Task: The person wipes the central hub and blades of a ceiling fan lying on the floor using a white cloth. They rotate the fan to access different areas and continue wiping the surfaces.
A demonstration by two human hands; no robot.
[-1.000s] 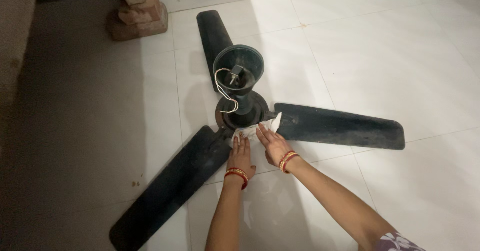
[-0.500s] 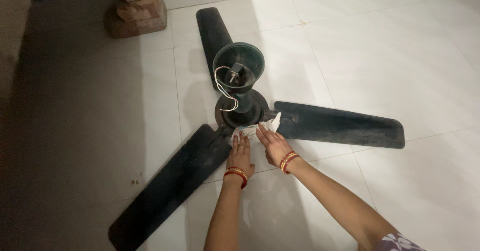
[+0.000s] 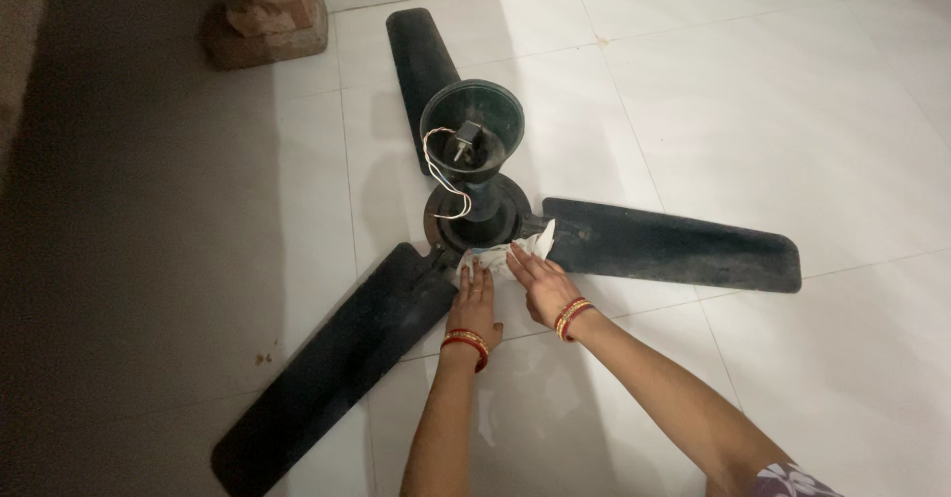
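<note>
A dark three-bladed ceiling fan (image 3: 654, 244) lies on the white tiled floor, its motor hub (image 3: 482, 210) upward with a canopy cup (image 3: 473, 125) and loose wires on top. My left hand (image 3: 475, 306) rests flat by the base of the lower-left blade (image 3: 337, 368). My right hand (image 3: 541, 284) presses on a white cloth (image 3: 523, 249) tucked against the hub where the right blade joins. Both wrists wear red and gold bangles.
A stack of bricks (image 3: 265, 16) stands at the back left, beyond the far blade (image 3: 421, 56). A dim wall edge (image 3: 18, 51) runs along the far left. The left floor lies in shadow.
Both hands stay at the hub with the cloth; only slight shifts of the fingers. The fan has not moved.
</note>
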